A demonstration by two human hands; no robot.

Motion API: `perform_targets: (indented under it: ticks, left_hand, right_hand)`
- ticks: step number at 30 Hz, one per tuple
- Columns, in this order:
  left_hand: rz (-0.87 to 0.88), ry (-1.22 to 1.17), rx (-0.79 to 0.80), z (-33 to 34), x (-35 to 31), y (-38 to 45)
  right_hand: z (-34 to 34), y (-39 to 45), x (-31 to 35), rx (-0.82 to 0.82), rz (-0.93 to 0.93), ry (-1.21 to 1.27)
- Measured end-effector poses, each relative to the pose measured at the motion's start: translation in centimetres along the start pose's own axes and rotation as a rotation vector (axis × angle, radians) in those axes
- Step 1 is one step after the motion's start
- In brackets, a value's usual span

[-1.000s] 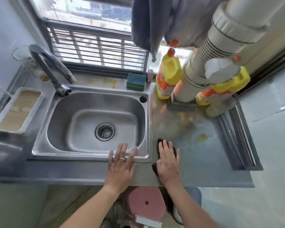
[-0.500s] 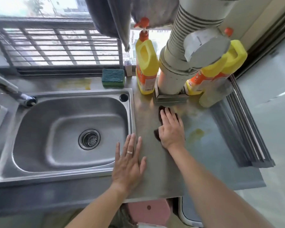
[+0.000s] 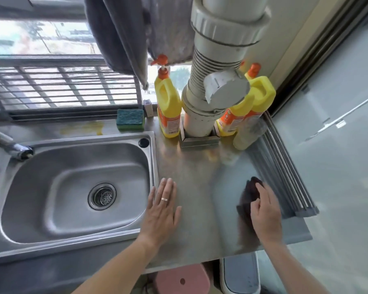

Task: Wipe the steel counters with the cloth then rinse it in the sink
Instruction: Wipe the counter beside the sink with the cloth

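The right hand (image 3: 266, 211) has its grip on the dark cloth (image 3: 248, 200): the fingers curl over its top and press it flat to the steel bench (image 3: 200, 187), with the cloth's blurred tail trailing toward the bench's front edge. The left hand (image 3: 160, 206) lies open and flat on the bench, fingers straight, holding nothing, its little-finger side just beside the sink (image 3: 77, 187) rim.

Taking the sink as landmark, the cloth is well to its right, near the rolled drying rack (image 3: 285, 172) at the bench's far right edge. Behind and to the right of the sink stand the yellow bottles (image 3: 168, 111) and the grey pipe (image 3: 202, 107).

This looks like the wiping step, on the stretch right of the sink. Yellowish marks (image 3: 83, 128) show behind the sink, so wiping seems unfinished. The next move probably calls for steady downward pressure and sweeps back toward the sink, working round the bottles without knocking them; rinsing comes after.
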State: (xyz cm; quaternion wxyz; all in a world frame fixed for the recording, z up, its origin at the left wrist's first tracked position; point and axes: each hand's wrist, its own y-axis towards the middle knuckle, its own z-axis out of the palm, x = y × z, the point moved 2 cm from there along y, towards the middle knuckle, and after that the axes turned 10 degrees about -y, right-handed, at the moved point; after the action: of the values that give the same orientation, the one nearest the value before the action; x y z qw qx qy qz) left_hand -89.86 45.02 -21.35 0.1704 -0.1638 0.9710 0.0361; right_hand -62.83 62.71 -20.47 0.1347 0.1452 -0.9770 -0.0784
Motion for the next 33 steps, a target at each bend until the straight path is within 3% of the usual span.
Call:
perform_targets:
  ticks: [5, 10, 18, 23, 33]
  left_hand:
    - [-0.062, -0.055, 0.008, 0.9, 0.5, 3.5]
    - [-0.101, -0.113, -0.054, 1.4, 1.0, 4.0]
    - [-0.078, -0.122, -0.106, 1.7, 0.8, 4.4]
    - [-0.097, -0.134, -0.114, 1.7, 0.8, 4.5]
    - [-0.128, -0.258, -0.141, 1.1, 0.6, 4.5]
  right_hand:
    - [1.5, -1.9, 1.6, 0.081, 0.091, -0.210]
    - [2.8, 2.1, 3.4, 0.108, 0.098, -0.238]
    - [6.6, 8.8, 12.0, 0.160, -0.131, -0.182]
    - [7.6, 9.3, 14.4, 0.154, -0.135, -0.107]
    - [5.8, 0.0, 17.0, 0.237, -0.543, 0.186]
